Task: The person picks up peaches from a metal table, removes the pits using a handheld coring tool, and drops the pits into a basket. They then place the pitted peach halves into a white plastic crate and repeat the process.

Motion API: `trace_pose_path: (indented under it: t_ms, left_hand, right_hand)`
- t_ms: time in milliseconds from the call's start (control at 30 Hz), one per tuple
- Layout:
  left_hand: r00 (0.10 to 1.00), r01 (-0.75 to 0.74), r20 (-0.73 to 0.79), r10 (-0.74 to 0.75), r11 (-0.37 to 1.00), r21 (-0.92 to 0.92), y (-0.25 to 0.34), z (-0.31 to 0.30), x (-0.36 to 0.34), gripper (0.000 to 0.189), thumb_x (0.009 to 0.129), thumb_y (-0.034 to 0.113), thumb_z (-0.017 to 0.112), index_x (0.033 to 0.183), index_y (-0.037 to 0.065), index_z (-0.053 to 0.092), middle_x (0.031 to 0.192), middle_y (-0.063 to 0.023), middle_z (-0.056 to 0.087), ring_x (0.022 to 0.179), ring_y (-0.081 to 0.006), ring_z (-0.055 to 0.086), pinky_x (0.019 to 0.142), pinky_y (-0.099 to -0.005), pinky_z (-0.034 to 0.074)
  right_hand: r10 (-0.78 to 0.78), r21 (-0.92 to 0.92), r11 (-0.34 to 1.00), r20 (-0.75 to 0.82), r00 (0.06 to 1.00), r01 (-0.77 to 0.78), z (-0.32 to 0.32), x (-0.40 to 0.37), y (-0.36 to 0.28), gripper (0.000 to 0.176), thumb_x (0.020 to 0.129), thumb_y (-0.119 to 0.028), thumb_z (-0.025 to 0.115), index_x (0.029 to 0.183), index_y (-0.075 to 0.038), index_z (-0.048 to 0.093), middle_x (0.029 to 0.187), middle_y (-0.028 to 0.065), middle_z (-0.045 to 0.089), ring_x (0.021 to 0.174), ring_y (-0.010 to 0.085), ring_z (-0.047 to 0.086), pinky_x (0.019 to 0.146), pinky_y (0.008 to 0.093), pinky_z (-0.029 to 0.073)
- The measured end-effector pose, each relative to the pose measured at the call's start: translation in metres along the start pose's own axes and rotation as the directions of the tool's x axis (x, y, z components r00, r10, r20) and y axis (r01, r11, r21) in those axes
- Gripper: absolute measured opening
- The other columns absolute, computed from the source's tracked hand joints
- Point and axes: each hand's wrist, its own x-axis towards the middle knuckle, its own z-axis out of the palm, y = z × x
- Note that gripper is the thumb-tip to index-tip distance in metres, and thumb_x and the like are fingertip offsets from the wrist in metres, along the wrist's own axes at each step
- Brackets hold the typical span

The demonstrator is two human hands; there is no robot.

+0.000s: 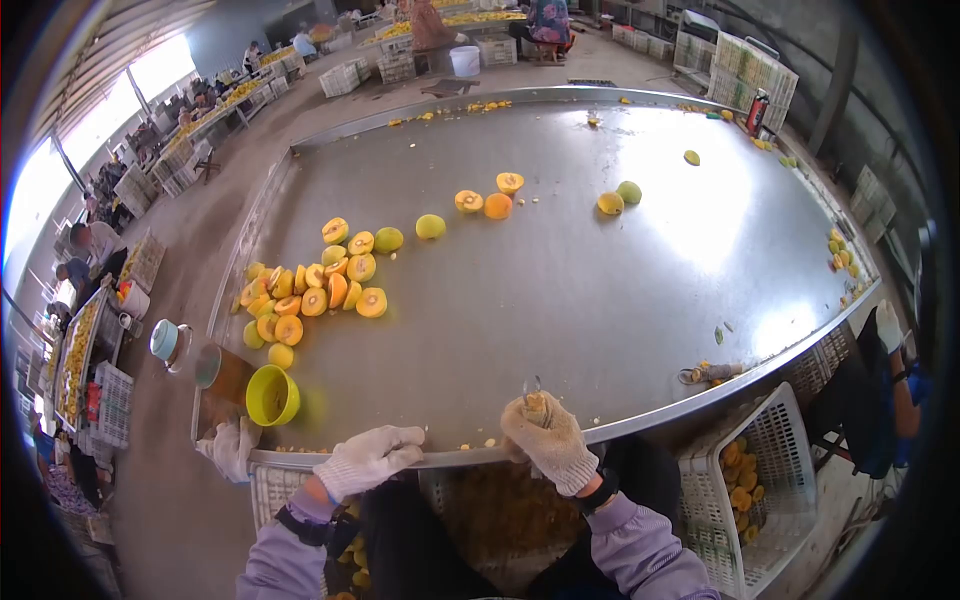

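Note:
Both my hands wear knitted gloves at the near edge of the metal table (480,340). My left hand (375,460) rests over the rim, its fingers stretched to the right with nothing seen in them. My right hand (545,435) is closed around a small hand tool (535,400), whose thin metal prongs point up and away; its handle is mostly hidden in the fist. Halved yellow-orange peaches (314,301) lie in a pile to the left, cut faces showing orange, with several greenish ones (430,227) farther along.
A yellow-green bowl (272,396) and a brownish container (222,375) stand at the table's left corner, near a white glove (232,450). Peach pieces fill part of a white crate (750,490) on my right. Another tool with a wrapped handle (712,373) lies near the right rim.

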Motion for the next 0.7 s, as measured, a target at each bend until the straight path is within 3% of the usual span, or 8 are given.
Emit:
trace_pose_path:
  t_ms: [100, 167, 233, 267, 333, 433, 533, 700]
  left_hand:
    - [0.945, -0.214, -0.269, 0.185, 0.973, -0.083, -0.017, -0.008, 0.032, 0.046, 0.094, 0.033, 0.066, 0.124, -0.001, 0.057, 0.127, -0.0123, 0.063, 0.117, -0.0180, 0.059, 0.100, -0.0317, 0.046]
    - [0.908, -0.227, -0.343, 0.242, 0.970, 0.084, -0.020, -0.031, 0.058, 0.047, 0.092, 0.033, 0.067, 0.126, 0.002, 0.057, 0.130, -0.0157, 0.059, 0.124, -0.0254, 0.055, 0.105, -0.0376, 0.043]
    - [0.751, -0.086, -0.500, 0.431, 0.815, 0.574, -0.012, -0.056, 0.082, 0.055, 0.088, 0.036, 0.070, 0.131, 0.006, 0.055, 0.137, -0.0194, 0.053, 0.133, -0.0345, 0.045, 0.110, -0.0435, 0.037]
    - [0.749, -0.091, -0.500, 0.435, 0.815, 0.572, -0.019, -0.067, 0.097, 0.055, 0.088, 0.036, 0.070, 0.131, 0.006, 0.055, 0.137, -0.0194, 0.053, 0.133, -0.0345, 0.045, 0.110, -0.0435, 0.037]
    - [0.645, 0.152, -0.672, 0.364, 0.801, 0.579, -0.034, -0.090, 0.128, 0.068, 0.085, 0.040, 0.071, 0.141, 0.010, 0.046, 0.146, -0.0209, 0.042, 0.142, -0.0378, 0.030, 0.114, -0.0459, 0.029]
    - [0.655, 0.408, -0.750, 0.091, 0.793, 0.452, -0.044, -0.127, 0.163, 0.084, 0.083, 0.058, 0.063, 0.150, 0.016, 0.034, 0.156, -0.0178, 0.027, 0.147, -0.0380, 0.015, 0.118, -0.0490, 0.019]
    - [0.590, 0.576, -0.790, -0.167, 0.772, 0.267, -0.034, -0.148, 0.185, 0.088, 0.080, 0.064, 0.060, 0.151, 0.020, 0.033, 0.158, -0.0159, 0.023, 0.148, -0.0350, 0.012, 0.116, -0.0542, 0.017]
    - [0.652, 0.609, -0.706, -0.277, 0.746, 0.269, -0.024, -0.152, 0.200, 0.086, 0.079, 0.063, 0.059, 0.151, 0.023, 0.033, 0.158, -0.0128, 0.025, 0.145, -0.0295, 0.026, 0.113, -0.0602, 0.018]
  right_hand:
    - [-0.077, 0.007, 0.997, -0.010, 0.997, 0.077, -0.001, 0.003, 0.008, 0.022, 0.090, -0.026, 0.069, 0.088, -0.007, 0.058, 0.068, -0.0011, 0.061, 0.061, 0.0054, 0.061, 0.053, 0.0211, 0.049]
    - [-0.063, 0.014, 0.998, -0.010, 0.998, 0.063, 0.000, 0.003, 0.007, 0.023, 0.090, -0.027, 0.069, 0.089, -0.007, 0.059, 0.068, -0.0011, 0.061, 0.062, 0.0053, 0.061, 0.054, 0.0211, 0.049]
    - [-0.050, 0.021, 0.998, -0.016, 0.999, 0.051, 0.000, 0.005, 0.009, 0.023, 0.090, -0.028, 0.069, 0.089, -0.007, 0.060, 0.068, -0.0011, 0.062, 0.062, 0.0051, 0.062, 0.055, 0.0211, 0.050]
    - [-0.047, 0.027, 0.999, -0.003, 0.999, 0.047, -0.001, 0.006, 0.013, 0.024, 0.090, -0.028, 0.069, 0.090, -0.006, 0.060, 0.068, -0.0013, 0.062, 0.062, 0.0051, 0.061, 0.055, 0.0213, 0.050]
    - [-0.026, 0.042, 0.999, 0.024, 0.999, 0.025, -0.004, 0.008, 0.019, 0.022, 0.090, -0.025, 0.070, 0.093, -0.005, 0.060, 0.073, -0.0011, 0.063, 0.065, 0.0049, 0.061, 0.058, 0.0217, 0.050]
    - [-0.076, 0.182, 0.981, 0.054, 0.996, 0.065, -0.002, 0.008, 0.022, 0.020, 0.091, -0.021, 0.070, 0.097, -0.004, 0.060, 0.077, -0.0002, 0.065, 0.068, 0.0047, 0.062, 0.060, 0.0218, 0.050]
    - [-0.086, 0.074, 0.994, 0.053, 0.995, 0.082, -0.002, 0.008, 0.018, 0.020, 0.091, -0.020, 0.069, 0.099, -0.004, 0.060, 0.080, 0.0003, 0.066, 0.071, 0.0048, 0.062, 0.063, 0.0222, 0.050]
    - [-0.065, -0.092, 0.993, 0.047, 0.997, 0.069, -0.001, 0.012, 0.024, 0.023, 0.089, -0.023, 0.071, 0.099, -0.005, 0.060, 0.076, 0.0016, 0.067, 0.070, 0.0066, 0.063, 0.066, 0.0250, 0.052]
